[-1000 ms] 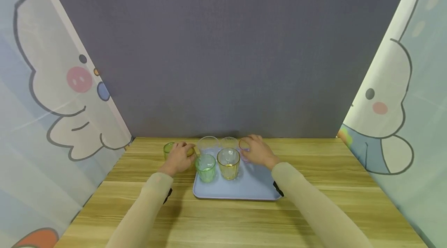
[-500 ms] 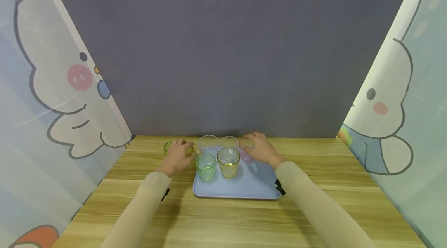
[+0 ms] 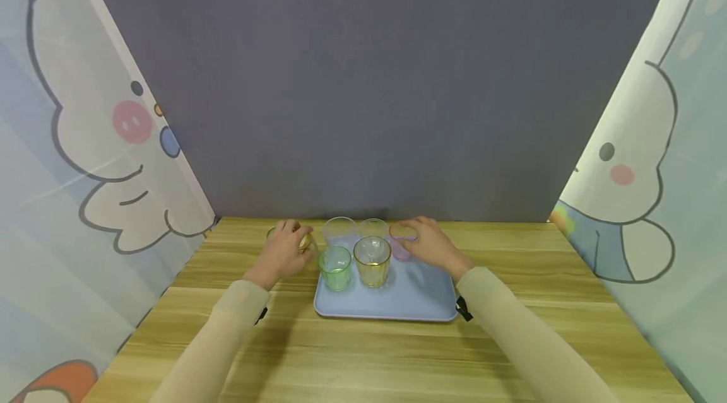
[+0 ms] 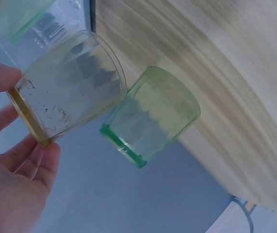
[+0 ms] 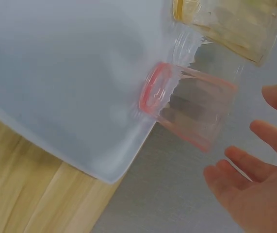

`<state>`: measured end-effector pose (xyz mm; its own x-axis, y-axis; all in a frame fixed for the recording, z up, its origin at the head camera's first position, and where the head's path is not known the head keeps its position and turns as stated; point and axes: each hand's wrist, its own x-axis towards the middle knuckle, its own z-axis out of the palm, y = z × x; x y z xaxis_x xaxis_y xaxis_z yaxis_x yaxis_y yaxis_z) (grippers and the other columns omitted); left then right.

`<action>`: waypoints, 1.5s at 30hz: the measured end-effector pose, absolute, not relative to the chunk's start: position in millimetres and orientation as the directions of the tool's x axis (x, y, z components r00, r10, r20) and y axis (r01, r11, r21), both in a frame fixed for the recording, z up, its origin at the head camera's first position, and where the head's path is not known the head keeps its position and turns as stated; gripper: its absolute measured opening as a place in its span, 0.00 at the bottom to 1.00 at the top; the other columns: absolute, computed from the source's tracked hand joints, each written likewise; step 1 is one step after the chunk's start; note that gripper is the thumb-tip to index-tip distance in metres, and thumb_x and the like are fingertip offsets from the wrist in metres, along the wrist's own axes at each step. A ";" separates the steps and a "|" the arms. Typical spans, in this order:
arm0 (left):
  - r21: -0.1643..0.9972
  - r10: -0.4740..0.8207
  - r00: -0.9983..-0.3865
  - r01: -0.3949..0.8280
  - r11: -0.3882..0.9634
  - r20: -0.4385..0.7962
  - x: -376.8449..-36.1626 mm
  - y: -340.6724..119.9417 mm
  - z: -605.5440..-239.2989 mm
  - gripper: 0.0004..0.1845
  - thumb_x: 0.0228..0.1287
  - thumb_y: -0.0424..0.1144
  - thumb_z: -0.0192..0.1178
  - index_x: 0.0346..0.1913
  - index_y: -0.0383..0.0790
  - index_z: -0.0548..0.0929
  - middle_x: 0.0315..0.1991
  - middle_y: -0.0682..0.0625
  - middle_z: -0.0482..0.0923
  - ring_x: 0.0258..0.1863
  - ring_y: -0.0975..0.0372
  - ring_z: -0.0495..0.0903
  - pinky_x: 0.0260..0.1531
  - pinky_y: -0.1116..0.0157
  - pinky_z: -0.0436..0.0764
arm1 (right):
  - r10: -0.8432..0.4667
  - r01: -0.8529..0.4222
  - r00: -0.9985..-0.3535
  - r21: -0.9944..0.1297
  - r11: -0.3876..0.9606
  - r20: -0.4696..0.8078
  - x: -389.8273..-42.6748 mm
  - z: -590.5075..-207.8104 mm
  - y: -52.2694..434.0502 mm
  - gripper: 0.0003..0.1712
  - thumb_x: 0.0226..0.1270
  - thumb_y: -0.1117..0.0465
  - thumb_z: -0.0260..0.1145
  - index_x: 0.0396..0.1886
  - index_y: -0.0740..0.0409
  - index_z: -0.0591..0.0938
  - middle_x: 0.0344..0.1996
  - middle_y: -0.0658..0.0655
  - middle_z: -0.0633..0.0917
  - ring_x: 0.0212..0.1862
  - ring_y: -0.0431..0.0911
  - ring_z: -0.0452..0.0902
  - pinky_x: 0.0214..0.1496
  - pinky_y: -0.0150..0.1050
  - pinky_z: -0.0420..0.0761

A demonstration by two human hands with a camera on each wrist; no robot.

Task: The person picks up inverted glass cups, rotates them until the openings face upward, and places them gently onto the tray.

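Left hand (image 3: 282, 250) pinching gold-rimmed glass (image 4: 68, 94) by its rim, green glass (image 4: 152, 116) at its 3 o'clock, right hand (image 3: 430, 245) fingers spread wide beside pink glass (image 5: 189, 109) on blue tray (image 3: 414, 299).

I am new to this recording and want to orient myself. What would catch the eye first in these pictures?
First, the cluster of coloured glasses at the far end of the pale blue tray on the wooden table, with an amber glass and a green glass in front. The left hand pinches a gold-rimmed glass just left of the tray. The right hand is open close beside a pink glass on the tray's far right corner.
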<state>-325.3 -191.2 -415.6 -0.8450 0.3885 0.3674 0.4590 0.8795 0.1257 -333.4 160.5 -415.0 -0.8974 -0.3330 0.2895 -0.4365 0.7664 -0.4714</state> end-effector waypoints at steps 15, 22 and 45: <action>0.095 0.393 -0.783 0.493 0.865 0.481 -311.7 -191.2 -398.8 0.23 0.57 0.36 0.69 0.56 0.32 0.82 0.51 0.34 0.76 0.50 0.40 0.74 0.51 0.45 0.77 | -0.335 -0.454 -0.890 -0.532 0.715 0.309 -312.3 -412.7 166.3 0.31 0.67 0.57 0.66 0.69 0.62 0.76 0.65 0.66 0.76 0.68 0.64 0.68 0.68 0.63 0.68; 0.110 0.394 -0.769 0.509 0.853 0.503 -306.0 -191.4 -394.8 0.22 0.58 0.36 0.69 0.56 0.34 0.81 0.51 0.35 0.77 0.49 0.41 0.75 0.50 0.46 0.77 | -0.343 -0.479 -0.877 -0.542 0.690 0.337 -304.0 -411.8 166.8 0.31 0.68 0.58 0.67 0.68 0.65 0.76 0.66 0.66 0.76 0.70 0.64 0.66 0.71 0.63 0.65; 0.182 0.310 -0.678 0.551 0.814 0.667 -289.3 -188.2 -396.6 0.21 0.57 0.35 0.71 0.53 0.34 0.79 0.50 0.35 0.75 0.48 0.41 0.74 0.45 0.46 0.78 | -0.309 -0.469 -0.883 -0.638 0.611 0.354 -287.0 -416.1 166.2 0.30 0.68 0.59 0.69 0.67 0.63 0.76 0.64 0.63 0.78 0.66 0.60 0.72 0.64 0.59 0.75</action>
<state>-289.3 -188.2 -396.6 -0.6776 0.3096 0.6671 0.5511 0.8144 0.1817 -287.0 166.2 -416.1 -0.8829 -0.3087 0.3537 -0.4691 0.6107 -0.6380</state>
